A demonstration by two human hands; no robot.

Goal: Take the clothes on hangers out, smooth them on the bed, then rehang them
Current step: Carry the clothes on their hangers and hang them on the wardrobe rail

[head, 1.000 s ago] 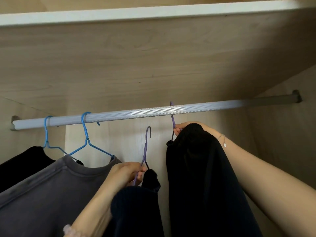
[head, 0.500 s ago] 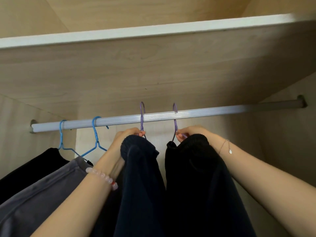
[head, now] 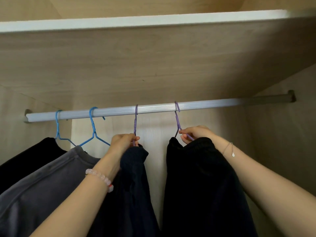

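A silver rail (head: 153, 110) runs across the wardrobe. Two purple hangers hook over it. My left hand (head: 123, 142) pinches the neck of the left purple hanger (head: 136, 120), which carries a dark navy garment (head: 135, 185). My right hand (head: 195, 134) grips the shoulder wire of the right purple hanger (head: 177, 117), which carries a black garment (head: 201, 185). The two garments hang apart with a gap between them. Further left, two blue hangers (head: 93, 124) hold a grey top (head: 42, 185) and a black top (head: 25, 154).
A wooden shelf with a white front edge (head: 145, 19) sits above the rail. The wardrobe's right side wall (head: 282, 134) stands close to my right arm. The rail is bare to the right of the black garment.
My left hand lifted the navy garment's hanger up and hooked it over the rail. The two purple hangers have since slid further apart. My right hand stays on its hanger.
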